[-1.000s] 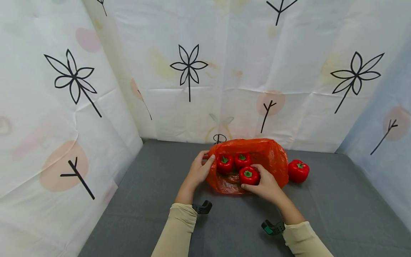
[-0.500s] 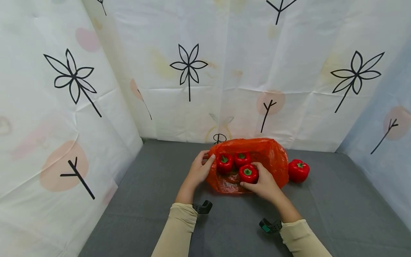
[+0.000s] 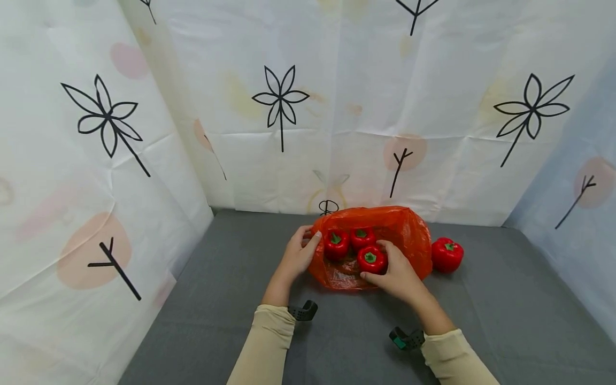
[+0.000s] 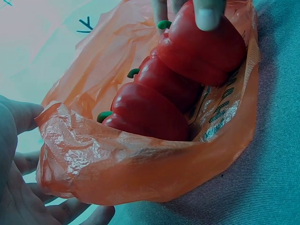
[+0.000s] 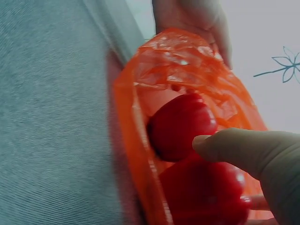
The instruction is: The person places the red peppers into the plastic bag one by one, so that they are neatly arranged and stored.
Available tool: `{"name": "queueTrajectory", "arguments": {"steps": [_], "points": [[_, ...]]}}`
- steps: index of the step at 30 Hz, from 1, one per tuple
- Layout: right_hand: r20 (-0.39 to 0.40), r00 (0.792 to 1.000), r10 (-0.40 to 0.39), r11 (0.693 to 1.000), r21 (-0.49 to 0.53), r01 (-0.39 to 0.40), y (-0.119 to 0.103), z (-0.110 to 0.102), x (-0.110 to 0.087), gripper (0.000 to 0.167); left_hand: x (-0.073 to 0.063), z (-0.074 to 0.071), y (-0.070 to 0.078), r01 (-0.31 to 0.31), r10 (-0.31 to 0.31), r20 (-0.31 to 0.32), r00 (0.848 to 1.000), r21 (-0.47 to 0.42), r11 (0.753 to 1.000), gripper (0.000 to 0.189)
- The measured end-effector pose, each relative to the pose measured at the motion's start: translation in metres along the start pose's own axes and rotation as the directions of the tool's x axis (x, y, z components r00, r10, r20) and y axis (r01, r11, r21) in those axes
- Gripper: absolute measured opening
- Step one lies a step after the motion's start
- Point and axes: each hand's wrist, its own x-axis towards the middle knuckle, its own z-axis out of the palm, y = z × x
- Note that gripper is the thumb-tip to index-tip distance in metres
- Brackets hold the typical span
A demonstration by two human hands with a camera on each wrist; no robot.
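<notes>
An orange-red plastic bag (image 3: 414, 240) lies with its mouth spread wide on the grey table. Its left rim is pinched by my left hand (image 3: 295, 256), thumb inside the edge and fingers behind. Two red bell peppers with green stems, a left one (image 3: 336, 245) and a back one (image 3: 363, 235), lie inside. My right hand (image 3: 399, 272) grips a third bell pepper (image 3: 371, 260) within the bag's mouth, thumb in front and fingers at the far side. In the left wrist view this held bell pepper (image 4: 206, 47) leans against the others; green print shows on the bag's inner wall.
Just right of the bag, another red bell pepper (image 3: 447, 255) stands on the grey table (image 3: 216, 331). White cloth (image 3: 337, 133) with flower drawings walls off the back and both sides.
My right hand has shifted slightly left and back with the bell pepper. The left hand and the bag have stayed in place.
</notes>
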Motion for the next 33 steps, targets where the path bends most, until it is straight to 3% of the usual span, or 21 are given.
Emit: {"name": "queueTrajectory", "arguments": {"steps": [11,20,24,29,33], "points": [[-0.114,0.992,-0.055,0.998,0.025,0.058,-0.018,-0.030,-0.011,0.075,-0.002,0.000,0.002,-0.006,0.006,0.004,1.000,0.008,1.000,0.049],[-0.248,0.964,-0.093,0.989,0.087,0.118,-0.029,-0.059,-0.022,0.061,0.000,-0.001,0.000,-0.013,0.013,-0.002,1.000,0.003,1.000,0.049],[-0.311,0.943,-0.120,0.980,0.113,0.162,-0.029,-0.070,-0.025,0.057,0.001,-0.001,-0.002,-0.005,0.005,-0.002,1.000,0.009,1.000,0.049],[-0.400,0.901,-0.167,0.971,0.094,0.221,-0.018,-0.083,-0.025,0.053,0.000,0.000,-0.002,-0.003,0.003,0.001,1.000,0.010,1.000,0.049],[-0.457,0.874,-0.166,0.971,0.077,0.225,-0.007,-0.096,-0.027,0.050,0.001,0.001,-0.002,-0.003,0.003,0.001,1.000,0.009,1.000,0.049]]}}
